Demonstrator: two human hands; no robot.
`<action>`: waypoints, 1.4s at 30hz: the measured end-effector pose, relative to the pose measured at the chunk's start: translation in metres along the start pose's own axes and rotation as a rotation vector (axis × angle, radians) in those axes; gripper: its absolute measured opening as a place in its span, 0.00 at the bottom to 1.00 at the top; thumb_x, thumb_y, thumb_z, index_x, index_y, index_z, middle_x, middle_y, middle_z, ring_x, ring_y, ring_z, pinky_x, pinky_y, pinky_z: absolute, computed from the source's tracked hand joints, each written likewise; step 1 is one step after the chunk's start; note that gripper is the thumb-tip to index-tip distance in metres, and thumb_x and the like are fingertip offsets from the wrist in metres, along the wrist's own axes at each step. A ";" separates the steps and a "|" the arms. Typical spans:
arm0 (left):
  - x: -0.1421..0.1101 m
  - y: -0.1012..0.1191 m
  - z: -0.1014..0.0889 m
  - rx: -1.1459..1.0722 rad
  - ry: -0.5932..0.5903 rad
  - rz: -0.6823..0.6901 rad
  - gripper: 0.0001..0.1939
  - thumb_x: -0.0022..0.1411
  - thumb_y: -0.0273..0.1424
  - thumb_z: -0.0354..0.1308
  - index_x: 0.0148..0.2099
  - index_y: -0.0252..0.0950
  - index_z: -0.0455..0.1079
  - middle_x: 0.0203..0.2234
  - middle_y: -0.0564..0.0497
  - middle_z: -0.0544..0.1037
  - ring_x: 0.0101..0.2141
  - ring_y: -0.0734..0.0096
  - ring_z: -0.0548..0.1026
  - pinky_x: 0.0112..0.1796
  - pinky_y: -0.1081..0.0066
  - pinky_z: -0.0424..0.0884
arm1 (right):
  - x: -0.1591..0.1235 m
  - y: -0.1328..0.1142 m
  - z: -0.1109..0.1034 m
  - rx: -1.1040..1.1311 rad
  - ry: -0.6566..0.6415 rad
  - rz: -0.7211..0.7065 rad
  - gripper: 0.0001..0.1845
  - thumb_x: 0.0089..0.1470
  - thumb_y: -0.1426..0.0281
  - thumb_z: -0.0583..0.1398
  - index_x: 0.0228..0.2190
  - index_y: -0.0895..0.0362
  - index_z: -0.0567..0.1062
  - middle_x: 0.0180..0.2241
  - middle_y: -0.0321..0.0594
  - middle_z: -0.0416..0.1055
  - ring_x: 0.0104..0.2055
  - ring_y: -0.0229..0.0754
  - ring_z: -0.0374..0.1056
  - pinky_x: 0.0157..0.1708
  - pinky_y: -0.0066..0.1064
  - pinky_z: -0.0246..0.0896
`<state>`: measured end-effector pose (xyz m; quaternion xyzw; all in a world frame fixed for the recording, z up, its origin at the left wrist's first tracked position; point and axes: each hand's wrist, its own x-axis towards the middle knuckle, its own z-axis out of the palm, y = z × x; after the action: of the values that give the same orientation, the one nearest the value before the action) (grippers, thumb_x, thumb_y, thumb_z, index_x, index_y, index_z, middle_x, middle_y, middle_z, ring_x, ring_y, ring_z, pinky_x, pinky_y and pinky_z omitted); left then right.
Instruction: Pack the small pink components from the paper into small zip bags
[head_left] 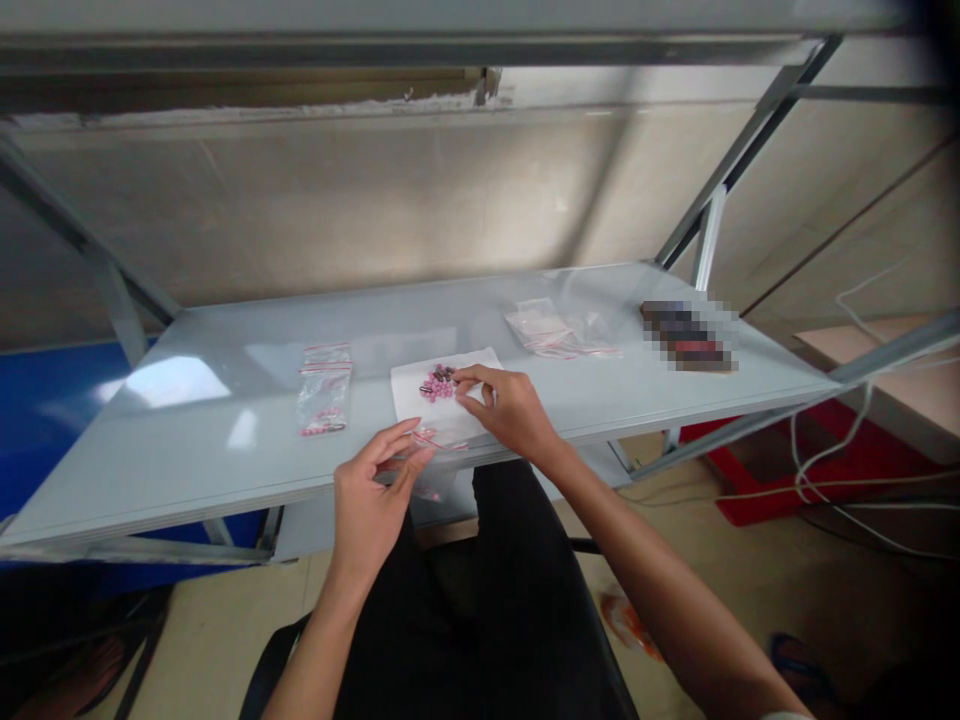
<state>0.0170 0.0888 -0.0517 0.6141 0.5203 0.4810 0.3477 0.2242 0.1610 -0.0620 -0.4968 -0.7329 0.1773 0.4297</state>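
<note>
- Left hand (373, 490): grip closed on a clear zip bag (430, 490) at the front edge of the bench (225, 450).
- Right hand (511, 405): grip narrow, beside the pink beads (435, 392); cannot tell whether it holds 1.
- Beads lie on white paper (406, 405), between other bags (325, 390).

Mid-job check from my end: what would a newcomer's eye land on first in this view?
Most likely the pile of bright pink beads with a few dark pieces mixed in, on the white sheet near the table's front edge, the right hand at its right side. Just nearer, the left hand holds a small clear bag at that edge. The red object on the floor at right also stands out.
</note>
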 end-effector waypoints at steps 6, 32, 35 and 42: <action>0.001 -0.001 0.000 -0.008 0.003 -0.011 0.18 0.63 0.38 0.67 0.53 0.37 0.77 0.42 0.46 0.86 0.45 0.58 0.84 0.45 0.65 0.80 | 0.000 0.010 0.012 -0.048 0.027 -0.028 0.17 0.55 0.79 0.63 0.47 0.58 0.79 0.38 0.40 0.81 0.28 0.37 0.67 0.36 0.29 0.61; 0.002 0.000 0.000 -0.007 0.030 -0.034 0.19 0.62 0.39 0.67 0.52 0.36 0.77 0.43 0.43 0.85 0.44 0.57 0.84 0.45 0.64 0.80 | 0.007 0.021 -0.005 -0.096 -0.031 -0.076 0.14 0.62 0.73 0.60 0.48 0.55 0.80 0.48 0.43 0.80 0.36 0.42 0.73 0.44 0.34 0.66; 0.002 0.001 0.000 -0.006 0.035 -0.033 0.19 0.62 0.39 0.67 0.52 0.35 0.77 0.43 0.43 0.86 0.44 0.57 0.84 0.45 0.63 0.80 | 0.007 0.023 -0.003 -0.120 -0.022 -0.073 0.13 0.61 0.74 0.61 0.47 0.55 0.80 0.46 0.43 0.80 0.39 0.44 0.74 0.46 0.35 0.65; 0.002 -0.003 0.001 -0.021 0.033 -0.016 0.20 0.62 0.40 0.67 0.52 0.35 0.77 0.43 0.42 0.85 0.44 0.56 0.84 0.45 0.63 0.80 | 0.005 0.005 -0.013 0.049 -0.009 -0.013 0.14 0.57 0.75 0.64 0.45 0.56 0.80 0.36 0.38 0.80 0.26 0.36 0.64 0.32 0.28 0.61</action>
<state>0.0167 0.0917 -0.0537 0.5982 0.5255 0.4940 0.3493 0.2369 0.1656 -0.0553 -0.4805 -0.7335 0.1945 0.4397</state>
